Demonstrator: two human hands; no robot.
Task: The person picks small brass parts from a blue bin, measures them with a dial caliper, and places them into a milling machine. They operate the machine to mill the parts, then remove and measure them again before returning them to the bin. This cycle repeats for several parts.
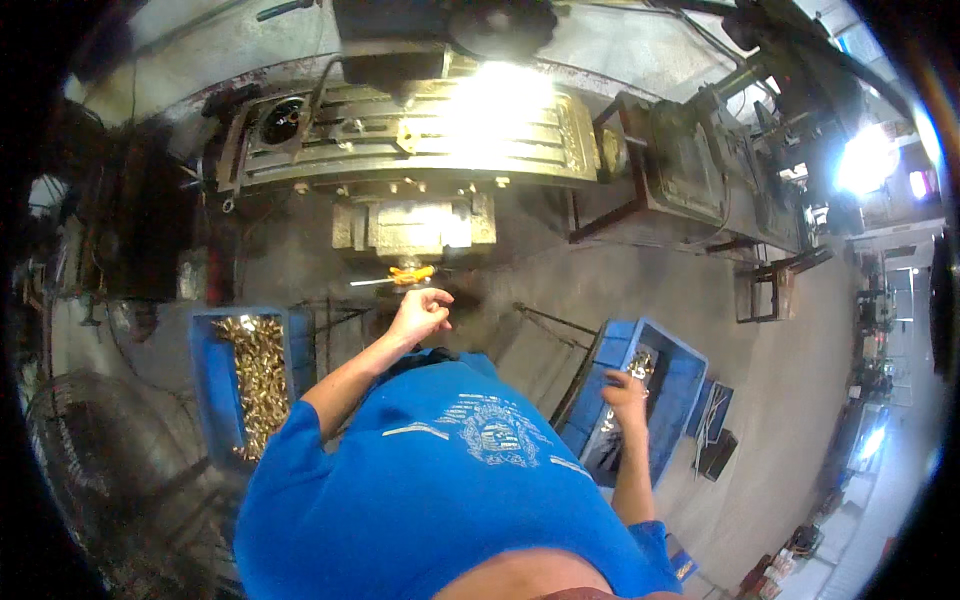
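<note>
My left hand (pixel 422 315) is in front of the machine, with its fingers curled together; anything between them is too small to make out. Just beyond it, an orange-handled tool with a thin pale shaft (pixel 410 275) lies on the machine's front part. Over the blue bin (pixel 685 362) on the right hangs my right hand (pixel 626 397), its fingers bent and a little apart, with nothing visible in them. Small shiny metal pieces (pixel 641 364) show in that bin, close beyond the fingers.
A blue bin (pixel 205 385) heaped with brass-coloured metal parts (pixel 262 385) stands on my left. Ahead is the machine's slotted table (pixel 370 160), under a bright lamp glare. To the right are a metal-framed stand (pixel 605 215), a small stool (pixel 768 292) and a dark box (pixel 716 455).
</note>
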